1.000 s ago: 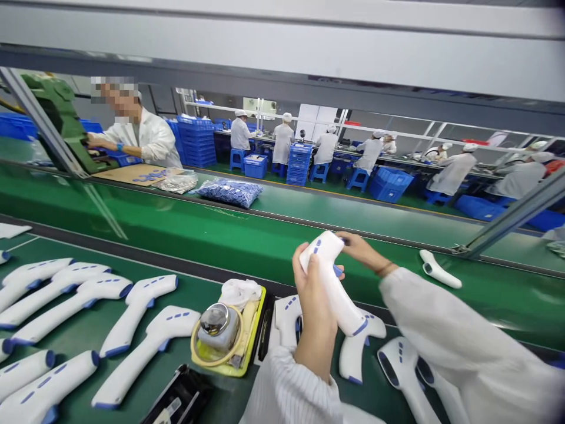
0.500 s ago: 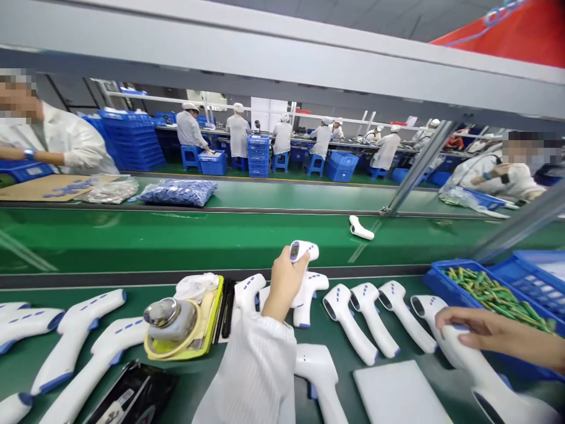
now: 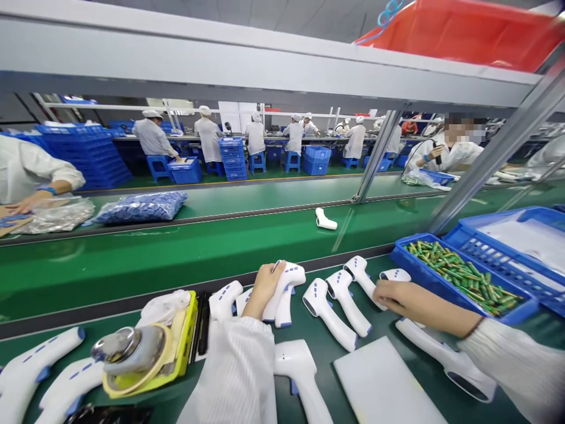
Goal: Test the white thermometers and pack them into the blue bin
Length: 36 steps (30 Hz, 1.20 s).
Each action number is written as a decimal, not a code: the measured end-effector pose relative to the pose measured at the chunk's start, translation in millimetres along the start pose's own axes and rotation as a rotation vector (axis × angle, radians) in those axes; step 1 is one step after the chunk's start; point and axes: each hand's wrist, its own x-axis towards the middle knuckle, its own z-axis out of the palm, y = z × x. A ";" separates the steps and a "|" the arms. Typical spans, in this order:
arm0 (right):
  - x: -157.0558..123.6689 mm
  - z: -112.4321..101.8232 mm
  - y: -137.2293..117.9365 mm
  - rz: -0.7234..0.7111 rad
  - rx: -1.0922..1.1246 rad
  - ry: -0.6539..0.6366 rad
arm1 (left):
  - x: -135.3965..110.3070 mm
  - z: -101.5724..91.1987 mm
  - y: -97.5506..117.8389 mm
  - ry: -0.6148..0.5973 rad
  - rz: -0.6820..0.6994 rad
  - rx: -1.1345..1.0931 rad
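Note:
White infrared thermometers with blue buttons lie in a loose row on the green bench mat (image 3: 366,365). My left hand (image 3: 265,288) is closed around a thermometer (image 3: 289,280), which rests on another one below it, with its display hidden. Several more thermometers (image 3: 329,312) stand to the right. My right hand (image 3: 410,301) lies flat, fingers extended, at the head of a thermometer (image 3: 394,275), and I cannot tell whether they touch. Under that forearm lies another thermometer (image 3: 445,359).
A blue crate of green parts (image 3: 459,277) sits at the bench's right, beside a second blue crate (image 3: 507,247). A white board (image 3: 384,383) lies near me. A yellow pad (image 3: 188,335) holds a steel-topped device (image 3: 132,347). Beyond runs a green conveyor belt (image 3: 176,265).
My left hand has lowered the thermometer from the raised position onto the others. My right hand has moved left off the thermometer near the crate. The view has turned right.

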 end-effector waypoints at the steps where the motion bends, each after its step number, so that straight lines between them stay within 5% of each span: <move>1: 15.3 0.5 -5.4 -0.052 0.000 -0.039 | 0.2 -3.1 0.2 0.037 -0.005 -0.049; 7: 128.4 37.3 -65.8 -0.312 0.102 -0.257 | -3.2 -24.4 8.1 0.223 -0.066 -0.417; 11: 166.2 71.5 -82.1 -0.340 0.102 -0.331 | -3.1 -36.1 17.3 0.265 -0.060 -0.704; 15: 166.1 77.2 -69.6 -0.331 0.148 -0.296 | -2.1 -40.3 25.3 0.283 0.020 -0.961; 20: 144.0 55.9 -50.1 -0.306 0.235 -0.101 | -3.6 -38.9 29.3 0.330 0.111 -1.174; 26: 118.8 26.5 -61.3 -0.405 0.366 0.577 | -3.2 -33.9 29.4 0.389 0.175 -1.218; 28: 114.9 19.3 -74.6 -0.362 0.409 0.681 | -3.4 -30.4 30.9 0.395 0.199 -1.221; 32: 117.7 24.0 -102.7 -0.107 0.757 0.624 | -7.8 -19.8 35.3 0.368 0.220 -1.220; 36: 128.0 51.0 -127.3 -0.031 1.129 0.450 | -12.5 -10.9 37.8 0.333 0.222 -1.184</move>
